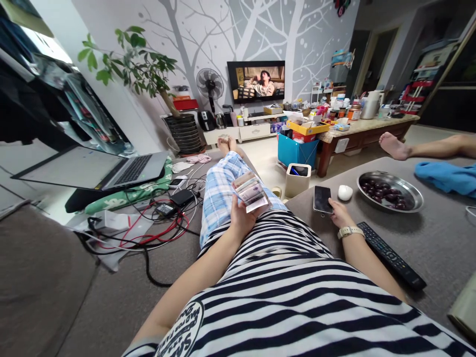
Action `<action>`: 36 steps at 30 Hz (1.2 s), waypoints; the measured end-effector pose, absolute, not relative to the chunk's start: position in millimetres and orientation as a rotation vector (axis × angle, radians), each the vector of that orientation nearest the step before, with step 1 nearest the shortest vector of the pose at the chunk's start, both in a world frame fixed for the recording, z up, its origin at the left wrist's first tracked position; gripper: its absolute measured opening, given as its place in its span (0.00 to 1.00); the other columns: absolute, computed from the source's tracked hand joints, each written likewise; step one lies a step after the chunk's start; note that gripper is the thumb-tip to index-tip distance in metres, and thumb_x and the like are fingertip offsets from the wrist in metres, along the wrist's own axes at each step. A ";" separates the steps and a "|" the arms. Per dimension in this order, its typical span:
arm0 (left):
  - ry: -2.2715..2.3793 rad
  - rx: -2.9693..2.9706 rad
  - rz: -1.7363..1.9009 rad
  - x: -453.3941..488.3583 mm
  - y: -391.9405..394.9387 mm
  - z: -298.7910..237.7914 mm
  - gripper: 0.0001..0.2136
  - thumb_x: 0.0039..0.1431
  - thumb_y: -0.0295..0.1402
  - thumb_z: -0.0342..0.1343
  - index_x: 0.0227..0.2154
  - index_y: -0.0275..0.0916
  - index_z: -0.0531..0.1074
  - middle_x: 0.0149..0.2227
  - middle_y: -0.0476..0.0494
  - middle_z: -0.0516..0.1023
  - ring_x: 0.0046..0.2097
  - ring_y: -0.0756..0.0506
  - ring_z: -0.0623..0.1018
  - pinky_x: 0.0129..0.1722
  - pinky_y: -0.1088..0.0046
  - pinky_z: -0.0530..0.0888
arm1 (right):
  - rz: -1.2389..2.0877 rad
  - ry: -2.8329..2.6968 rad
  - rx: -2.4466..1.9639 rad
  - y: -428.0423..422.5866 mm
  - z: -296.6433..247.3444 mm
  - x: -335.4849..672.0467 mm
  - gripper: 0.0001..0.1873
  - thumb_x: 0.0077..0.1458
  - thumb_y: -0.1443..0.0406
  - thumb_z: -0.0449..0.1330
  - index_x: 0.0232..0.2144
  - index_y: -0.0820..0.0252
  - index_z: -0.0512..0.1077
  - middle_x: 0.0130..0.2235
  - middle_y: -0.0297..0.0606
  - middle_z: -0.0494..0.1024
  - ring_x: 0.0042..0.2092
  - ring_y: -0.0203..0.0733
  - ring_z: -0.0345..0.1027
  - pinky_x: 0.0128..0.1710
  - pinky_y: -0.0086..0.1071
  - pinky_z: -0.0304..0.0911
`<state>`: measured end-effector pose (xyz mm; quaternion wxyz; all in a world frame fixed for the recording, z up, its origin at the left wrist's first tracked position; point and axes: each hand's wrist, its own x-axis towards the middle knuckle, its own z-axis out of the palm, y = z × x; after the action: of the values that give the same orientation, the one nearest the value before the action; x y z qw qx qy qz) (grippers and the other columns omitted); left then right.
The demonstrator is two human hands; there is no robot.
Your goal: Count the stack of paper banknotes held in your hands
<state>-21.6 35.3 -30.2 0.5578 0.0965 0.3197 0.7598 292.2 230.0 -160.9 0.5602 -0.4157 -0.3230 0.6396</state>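
My left hand [242, 218] rests on my lap, its fingers closed round the lower edge of a fanned stack of banknote-like papers [252, 194]. The stack's pale, layered edges face me; the small print on it is too fine to read. On the sofa to the right, my right hand [339, 214], with a pale watch [351, 231] on the wrist, grips the right edge of a dark-screened smartphone [322, 200]. A white computer mouse [345, 192] lies just beyond this hand, and a black remote control [394, 258] lies beside the forearm.
A steel bowl [419, 202] of dark round fruit stands at right, near another person's leg [431, 148]. At left are an open laptop [139, 168], tangled cables [174, 225] and a power bank-like black box [182, 198]. A beige bin [297, 184] stands by the cluttered table [327, 141].
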 end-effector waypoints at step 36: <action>0.646 0.289 1.720 -23.8 36.8 -31.9 0.30 0.71 0.52 0.45 0.64 0.36 0.69 0.46 0.33 0.85 0.48 0.35 0.85 0.49 0.59 0.82 | 1.967 -0.621 -0.754 213.4 -161.7 240.8 0.18 0.66 0.53 0.55 0.50 0.58 0.74 0.37 0.44 0.86 0.39 0.53 0.82 0.41 0.49 0.79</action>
<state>-23.8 36.8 -31.9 0.5978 0.1247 0.2782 0.7414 240.8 213.4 -161.7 0.4554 -0.3056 -0.2519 0.7973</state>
